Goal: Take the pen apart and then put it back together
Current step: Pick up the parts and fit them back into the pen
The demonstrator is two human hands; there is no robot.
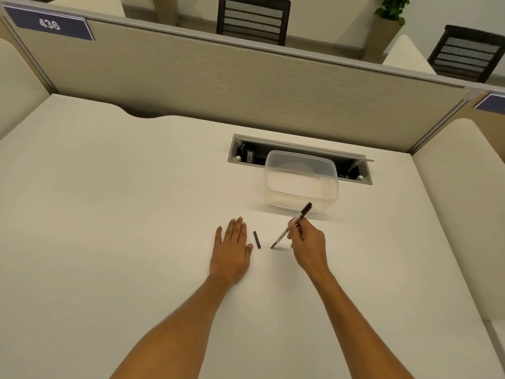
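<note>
My right hand (307,243) grips a pen (284,233) with a white barrel and a black rear end. The pen is tilted, its tip touching the white desk (136,214) and its black end pointing up and to the right. A small black pen cap (257,239) lies loose on the desk between my two hands. Just left of the cap, my left hand (232,250) rests flat on the desk, palm down, fingers together, holding nothing.
A clear plastic container (300,181) stands just behind the pen. Behind it an open cable tray (297,160) is sunk into the desk. A beige partition (218,83) closes off the desk's far side, with chairs beyond.
</note>
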